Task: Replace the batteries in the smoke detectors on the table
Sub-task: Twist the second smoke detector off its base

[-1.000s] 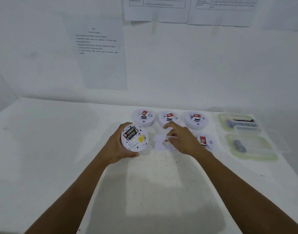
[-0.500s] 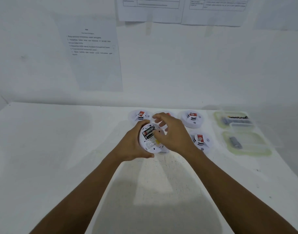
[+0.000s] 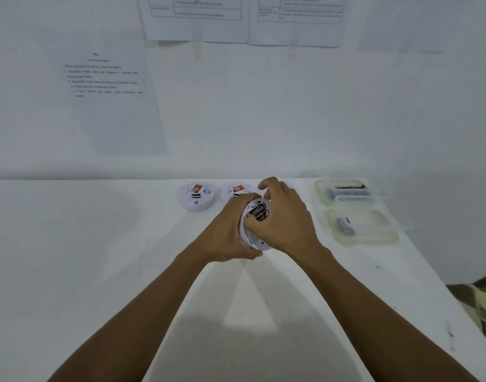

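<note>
Left hand (image 3: 225, 234), right hand (image 3: 287, 221) gripping smoke detector (image 3: 254, 240), Eveready batteries (image 3: 258, 212)

Left hand (image 3: 226, 232) and right hand (image 3: 288, 220) hide most of the held smoke detector (image 3: 250, 233); wall sheet (image 3: 106, 84) text is illegibly blurred; upper sheets (image 3: 197, 15) are cropped at the top edge.

White detector (image 3: 252, 235), black-and-red batteries (image 3: 257, 212)

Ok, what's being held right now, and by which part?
Left hand grips the opened smoke detector by its rim. Right hand curls over the batteries; its grip there can't be told.
</note>
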